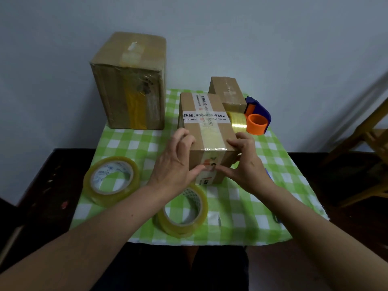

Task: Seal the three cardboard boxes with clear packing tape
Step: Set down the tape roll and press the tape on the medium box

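A mid-sized cardboard box (206, 131) with white printed tape and a clear strip along its top stands in the middle of the green checked cloth. My left hand (175, 159) holds its near left corner, fingers curled over the top edge, thumb on the front face. My right hand (244, 162) holds the near right corner the same way, thumb pressing the front face near the tape end. A tall taped box (130, 85) stands at the back left. A small box (228, 92) lies behind the middle one. Two clear tape rolls (111, 180) (182, 213) lie near me.
A blue and orange tape dispenser (257, 116) with a yellowish roll sits right of the boxes. The green checked cloth (252, 206) covers a dark table (52, 185) against a pale wall. A wooden frame (367, 148) stands at the far right.
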